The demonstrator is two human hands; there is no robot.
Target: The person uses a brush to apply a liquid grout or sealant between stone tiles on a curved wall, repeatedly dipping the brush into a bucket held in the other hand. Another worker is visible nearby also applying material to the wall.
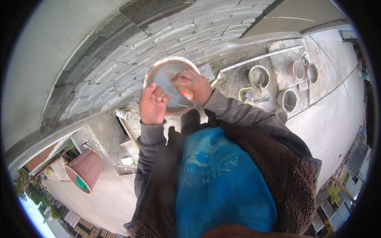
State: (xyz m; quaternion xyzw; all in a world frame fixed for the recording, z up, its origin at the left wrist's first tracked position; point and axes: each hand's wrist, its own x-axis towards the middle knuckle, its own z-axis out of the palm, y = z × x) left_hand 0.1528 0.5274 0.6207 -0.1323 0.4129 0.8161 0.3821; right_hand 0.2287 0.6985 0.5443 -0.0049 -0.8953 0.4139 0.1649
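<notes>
A round, pale-pink-rimmed bucket (177,59) stands by the stone wall, holding cloudy grey liquid (160,75). Over its right side, my right hand (194,85) is closed around what looks like an orange-handled brush (185,92). A tan tip pokes out past the fingers, over the liquid; the rest of the tool is covered by the hand. My left hand (154,106) is above the bucket's left rim, palm turned up and fingers curled in, with nothing visible inside them. The bucket's thin wire handle crosses between the two hands.
Stacked grey stone cladding (158,37) runs along the wall ahead. To the right lie a long pale straightedge (262,58), a mortar bucket (251,75) with a tool in it, and several more buckets. A large pink tub (89,166) stands at the lower left.
</notes>
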